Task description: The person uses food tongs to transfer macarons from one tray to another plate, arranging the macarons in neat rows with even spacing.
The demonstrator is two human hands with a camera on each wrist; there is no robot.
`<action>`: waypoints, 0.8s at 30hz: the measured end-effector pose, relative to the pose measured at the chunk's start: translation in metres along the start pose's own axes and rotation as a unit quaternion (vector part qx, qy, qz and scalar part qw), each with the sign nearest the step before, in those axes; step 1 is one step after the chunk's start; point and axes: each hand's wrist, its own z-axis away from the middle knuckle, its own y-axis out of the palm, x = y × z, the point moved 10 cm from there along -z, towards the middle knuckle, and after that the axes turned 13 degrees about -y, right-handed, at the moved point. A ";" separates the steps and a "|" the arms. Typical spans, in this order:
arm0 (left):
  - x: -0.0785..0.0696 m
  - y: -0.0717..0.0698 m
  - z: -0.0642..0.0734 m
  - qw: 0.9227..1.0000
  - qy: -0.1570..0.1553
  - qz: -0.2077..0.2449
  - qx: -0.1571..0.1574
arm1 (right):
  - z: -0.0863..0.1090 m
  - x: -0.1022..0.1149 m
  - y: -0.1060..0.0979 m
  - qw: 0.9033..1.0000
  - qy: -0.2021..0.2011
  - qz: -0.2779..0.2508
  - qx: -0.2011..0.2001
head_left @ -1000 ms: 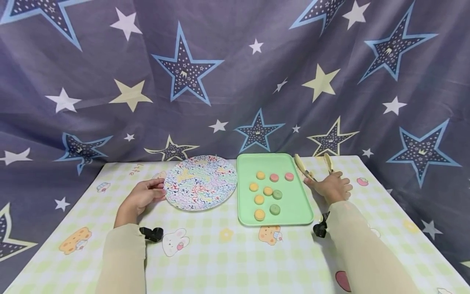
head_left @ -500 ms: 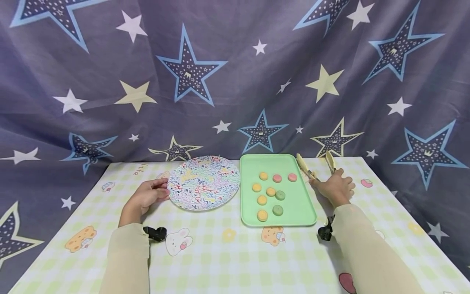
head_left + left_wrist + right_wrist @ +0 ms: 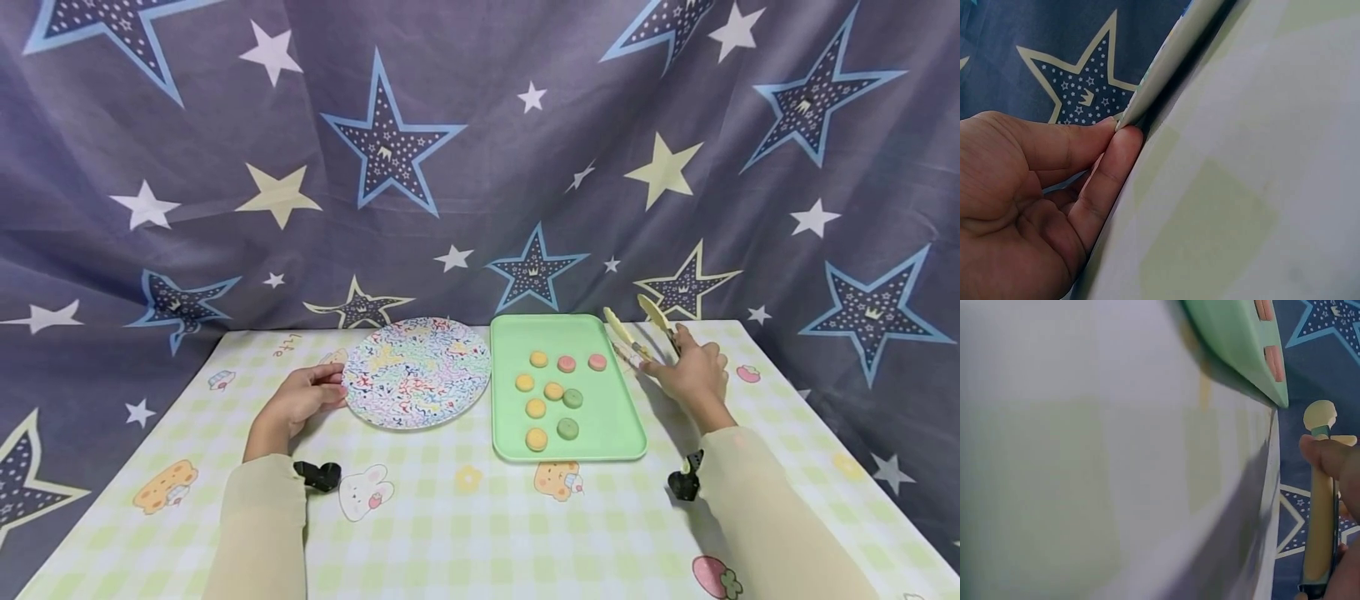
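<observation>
My left hand [image 3: 300,400] pinches the left rim of a round plate [image 3: 416,372] covered in multicoloured squiggles. In the left wrist view, thumb and finger meet on the plate's edge [image 3: 1166,69], close over the cloth. At the right, my right hand [image 3: 693,375] grips a pair of tongs [image 3: 657,317] with cream tips spread apart and pointing to the back. The right wrist view has the thumb along the tongs' cream handle [image 3: 1319,525], above the table. Between the hands lies a green tray [image 3: 615,433] with several yellow macarons [image 3: 536,439], two pink macarons [image 3: 597,362] and two green macarons [image 3: 567,428].
A checked tablecloth [image 3: 420,533] with cartoon prints covers the table. Behind its far edge hangs a dark curtain [image 3: 480,150] with stars. The plate's right rim is close beside the tray's left side.
My right hand has raised the tongs off the cloth and tilted them, one arm now higher at the back. The left hand stays on the plate. The head view shifted slightly early on.
</observation>
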 end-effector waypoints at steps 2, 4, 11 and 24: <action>0.000 0.001 0.000 1.000 0.001 -0.002 0.003 | 0.001 0.002 -0.003 1.000 -0.015 0.011 -0.002; 0.000 0.002 0.001 1.000 0.002 -0.004 0.006 | 0.003 0.007 -0.007 0.999 -0.034 0.025 -0.004; 0.001 0.000 0.000 1.000 0.003 -0.006 0.010 | 0.007 0.026 -0.023 0.992 -0.109 0.058 -0.019; 0.000 0.001 0.000 1.000 0.003 -0.008 0.005 | 0.033 0.045 -0.036 0.973 -0.214 0.080 -0.023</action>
